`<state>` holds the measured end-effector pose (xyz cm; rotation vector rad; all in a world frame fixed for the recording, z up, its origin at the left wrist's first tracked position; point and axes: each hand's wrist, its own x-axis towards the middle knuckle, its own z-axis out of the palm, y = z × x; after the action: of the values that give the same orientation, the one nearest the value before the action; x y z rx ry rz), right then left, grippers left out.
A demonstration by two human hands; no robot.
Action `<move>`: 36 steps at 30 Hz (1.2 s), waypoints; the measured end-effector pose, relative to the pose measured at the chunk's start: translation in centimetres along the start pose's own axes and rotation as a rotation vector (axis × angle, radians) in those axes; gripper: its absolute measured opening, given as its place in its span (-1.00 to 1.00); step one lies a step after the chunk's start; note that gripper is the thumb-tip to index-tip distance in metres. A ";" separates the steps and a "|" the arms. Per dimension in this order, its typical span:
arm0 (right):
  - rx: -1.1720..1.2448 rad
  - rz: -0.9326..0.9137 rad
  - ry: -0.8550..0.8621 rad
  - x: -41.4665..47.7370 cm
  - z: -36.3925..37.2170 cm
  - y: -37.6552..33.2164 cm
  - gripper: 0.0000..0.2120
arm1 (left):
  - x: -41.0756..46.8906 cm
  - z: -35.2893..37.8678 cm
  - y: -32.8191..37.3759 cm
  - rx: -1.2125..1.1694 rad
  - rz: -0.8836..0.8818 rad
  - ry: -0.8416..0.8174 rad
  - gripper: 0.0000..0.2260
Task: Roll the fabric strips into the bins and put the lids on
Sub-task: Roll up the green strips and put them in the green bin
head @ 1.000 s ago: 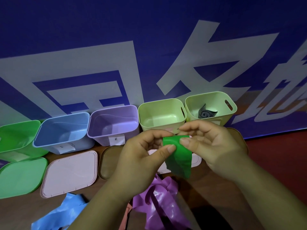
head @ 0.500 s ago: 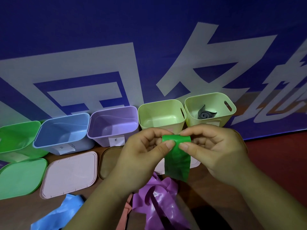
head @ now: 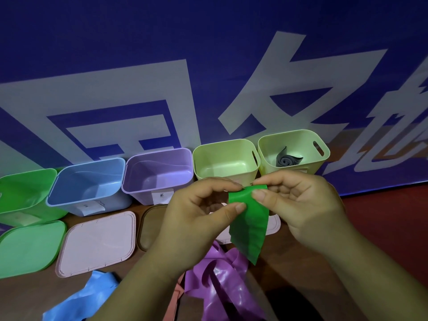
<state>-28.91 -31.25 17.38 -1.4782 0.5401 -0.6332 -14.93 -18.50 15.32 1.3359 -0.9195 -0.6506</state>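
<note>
Green strip (head: 249,224) hangs between both hands, held up in front of the bins and above the lids. Its top end is folded over. The left hand (head: 196,216) pinches that end between thumb and forefinger, and the right hand (head: 303,205) pinches it from the other side with its thumb on the front. The loose tail drops down towards the purple strip (head: 215,279), which lies crumpled on the table (head: 301,274).

Five bins stand in a row against the blue banner (head: 208,54): green bin (head: 23,195), blue bin (head: 76,181), purple bin (head: 157,167), left yellow bin (head: 222,154) and right yellow bin (head: 273,147). A grey roll (head: 286,159) sits in the right yellow bin.

All lids are off and lie flat in front of the bins: green lid (head: 27,246), pink lid (head: 97,242), brown lid (head: 150,225) and a pale lid (head: 274,224), partly hidden behind the hands. A blue strip (head: 88,297) lies at the near edge, and a pinkish strip (head: 174,297) lies just beside the purple one.
</note>
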 end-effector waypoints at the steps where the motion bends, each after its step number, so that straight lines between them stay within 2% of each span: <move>1: 0.003 0.009 0.001 0.0 0.0 0.0 -0.79 | 0.0 0.0 0.1 0.006 -0.010 0.009 -0.75; 7: -0.050 0.030 -0.042 0.1 0.1 -0.1 -0.83 | 0.0 0.0 0.3 -0.048 -0.091 0.048 -0.80; 10: -0.042 0.034 -0.076 0.0 -0.4 -0.1 -0.78 | 0.0 0.2 0.6 -0.089 -0.118 0.058 -0.84; 13: -0.100 -0.033 -0.149 -0.1 -0.8 0.0 -0.73 | 0.0 0.1 0.9 -0.079 -0.122 0.071 -0.82; 18: -0.174 -0.107 -0.126 -0.2 -0.8 0.1 -0.75 | 0.2 -0.1 0.6 -0.055 -0.129 0.082 -0.82; 21: -0.156 -0.086 -0.094 -0.1 -0.8 0.2 -0.75 | 0.2 -0.1 0.6 -0.107 -0.130 0.059 -0.81; 26: -0.061 0.003 -0.083 0.0 -0.7 0.0 -0.79 | 0.3 -0.1 0.5 -0.012 -0.095 0.027 -0.84; 32: 0.031 0.075 -0.071 0.5 -0.8 -0.1 -0.85 | -0.2 -0.2 -0.5 0.065 -0.032 -0.031 -0.64; 36: 0.089 0.121 -0.066 0.7 -0.5 -0.2 -0.84 | -0.2 0.0 -0.6 0.123 0.036 0.004 -0.65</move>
<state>-28.77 -32.11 17.60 -1.3670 0.5386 -0.5055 -14.93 -18.45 14.73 1.4260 -0.9917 -0.5710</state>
